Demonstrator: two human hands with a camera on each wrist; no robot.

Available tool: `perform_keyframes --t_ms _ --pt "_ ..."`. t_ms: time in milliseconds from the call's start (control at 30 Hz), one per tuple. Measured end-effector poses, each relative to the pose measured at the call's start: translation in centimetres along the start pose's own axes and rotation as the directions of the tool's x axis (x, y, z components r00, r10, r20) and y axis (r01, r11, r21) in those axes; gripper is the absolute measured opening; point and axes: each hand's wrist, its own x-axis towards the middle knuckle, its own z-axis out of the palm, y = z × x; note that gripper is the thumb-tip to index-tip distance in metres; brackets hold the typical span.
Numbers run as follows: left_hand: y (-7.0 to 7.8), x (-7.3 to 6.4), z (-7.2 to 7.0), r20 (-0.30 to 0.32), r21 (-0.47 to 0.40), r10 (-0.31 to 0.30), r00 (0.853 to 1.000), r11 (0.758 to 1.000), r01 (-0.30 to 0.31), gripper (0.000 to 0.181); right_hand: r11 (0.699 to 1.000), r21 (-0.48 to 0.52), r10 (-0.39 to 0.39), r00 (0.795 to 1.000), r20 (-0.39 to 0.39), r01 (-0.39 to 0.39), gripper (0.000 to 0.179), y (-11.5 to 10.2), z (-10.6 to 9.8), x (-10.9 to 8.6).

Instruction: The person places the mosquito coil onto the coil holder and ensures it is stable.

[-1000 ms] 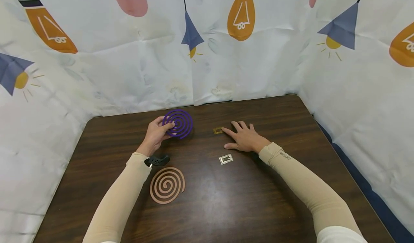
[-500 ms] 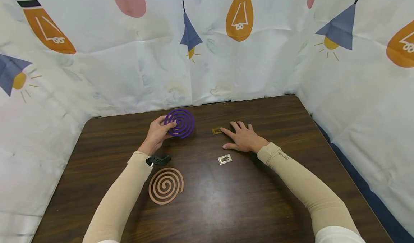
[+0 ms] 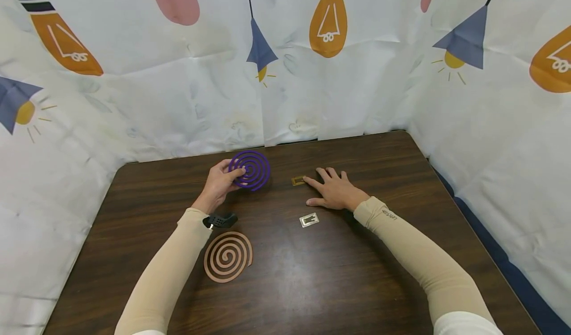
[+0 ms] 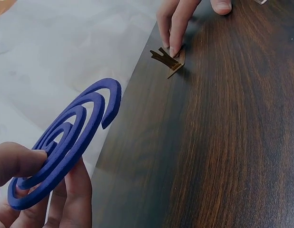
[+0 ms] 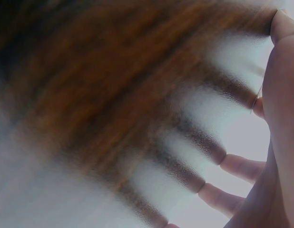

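Observation:
My left hand (image 3: pixel 217 185) pinches a purple mosquito coil (image 3: pixel 250 169) between thumb and fingers. In the left wrist view the purple coil is tilted above the table, its outer end pointing away from the hand. My right hand (image 3: pixel 337 192) rests on the table with fingers spread. Its index fingertip presses the base of a small brass-coloured coil stand (image 3: pixel 297 181), whose forked prong (image 4: pixel 164 59) is bent upward. Nearer the front lies a silver coil stand (image 3: pixel 303 222), flat. A tan mosquito coil (image 3: pixel 228 256) lies beside the left forearm.
The dark wooden table (image 3: pixel 357 275) has rounded far corners. A white printed curtain (image 3: pixel 214 102) hangs right behind it and along both sides. A black watch band (image 3: pixel 218 220) is on the left wrist.
The head view has shifted slightly. The purple coil and left hand have edged a little to the right, toward the brass-coloured stand. The right hand stays on that stand.

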Motion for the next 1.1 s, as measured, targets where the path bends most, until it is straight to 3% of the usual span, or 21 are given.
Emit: perform_keyframes --t_ms 1100 --pt "0.0 0.8 1.9 0.052 0.023 0.006 0.999 1.000 -0.007 0.047 1.000 0.002 -0.006 1.000 -0.012 0.006 0.080 0.1 0.1 0.1"
